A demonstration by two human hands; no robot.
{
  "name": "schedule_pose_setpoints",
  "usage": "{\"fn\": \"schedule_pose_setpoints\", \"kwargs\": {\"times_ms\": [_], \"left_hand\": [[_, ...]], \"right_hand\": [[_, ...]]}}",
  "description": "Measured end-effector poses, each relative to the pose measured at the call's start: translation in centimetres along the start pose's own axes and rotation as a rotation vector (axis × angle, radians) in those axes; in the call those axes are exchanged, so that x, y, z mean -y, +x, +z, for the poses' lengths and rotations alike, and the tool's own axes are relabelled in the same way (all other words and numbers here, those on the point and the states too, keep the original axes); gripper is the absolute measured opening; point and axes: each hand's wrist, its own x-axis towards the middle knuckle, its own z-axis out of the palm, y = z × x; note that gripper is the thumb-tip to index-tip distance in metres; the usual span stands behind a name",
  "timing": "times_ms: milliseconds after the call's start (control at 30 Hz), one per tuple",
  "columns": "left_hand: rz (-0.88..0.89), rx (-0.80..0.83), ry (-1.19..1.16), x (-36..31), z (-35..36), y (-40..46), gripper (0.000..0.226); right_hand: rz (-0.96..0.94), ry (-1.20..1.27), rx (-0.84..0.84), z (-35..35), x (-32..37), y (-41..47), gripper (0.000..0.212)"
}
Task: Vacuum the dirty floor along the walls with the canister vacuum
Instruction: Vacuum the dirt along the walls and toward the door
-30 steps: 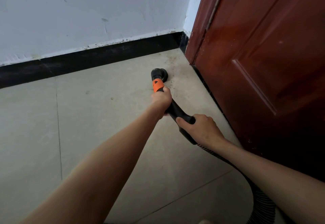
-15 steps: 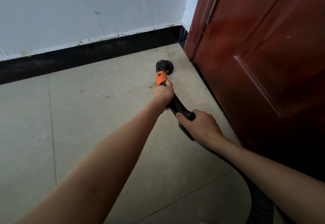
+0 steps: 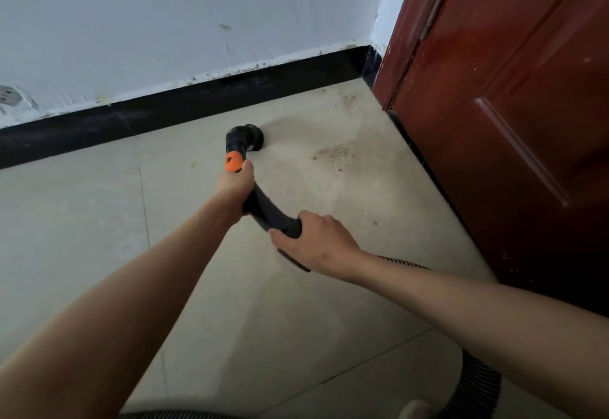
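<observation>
Seen from above, two bare forearms reach down toward a pale beige tiled floor (image 3: 82,227) with thin grout lines. The left hand (image 3: 238,182) wraps its fingers around the upper end of a curved, matte black vacuum handle (image 3: 268,209), just below an orange collar (image 3: 233,161). The right hand (image 3: 318,242) grips the lower end of the same handle, fingers curled over the top and thumb along the near side. Beyond the collar, a black elbow joint ends in a round brush nozzle (image 3: 252,137) that rests on the floor, near a glossy black baseboard (image 3: 197,102) beneath a scuffed white wall (image 3: 164,16). A ribbed black hose (image 3: 481,382) trails from the handle under the right forearm. To the right of the nozzle lies a patch of brown gritty dirt (image 3: 334,152), close to a glossy reddish-brown wooden door (image 3: 510,122) with a raised panel; more specks sit in the corner.
</observation>
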Motion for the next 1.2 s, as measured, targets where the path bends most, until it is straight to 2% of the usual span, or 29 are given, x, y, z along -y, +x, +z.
{"fn": "schedule_pose_setpoints", "kwargs": {"times_ms": [233,400,600,700,967,1200], "left_hand": [[-0.048,0.005,-0.037,4.0,-2.6,-2.5,0.032],[-0.091,0.069,-0.035,4.7,-1.2,-4.2,0.025],[-0.118,0.059,0.014,5.0,1.7,-5.2,0.041],[-0.107,0.063,0.067,5.3,3.6,-5.3,0.055],[-0.088,0.105,0.102,3.3,8.4,-6.7,0.054],[-0.024,0.248,0.197,1.3,11.7,-7.2,0.051]], "right_hand": [[-0.040,-0.128,0.121,1.6,1.1,-2.1,0.043],[-0.073,-0.329,0.028,1.4,1.3,-3.5,0.044],[-0.051,-0.447,-0.091,0.4,-0.7,-5.4,0.042],[-0.043,-0.429,-0.091,0.1,-2.1,-6.0,0.040],[0.036,-0.325,-0.128,-2.5,-5.9,-5.7,0.045],[0.100,-0.221,-0.203,-4.4,-9.0,-4.7,0.047]]}}
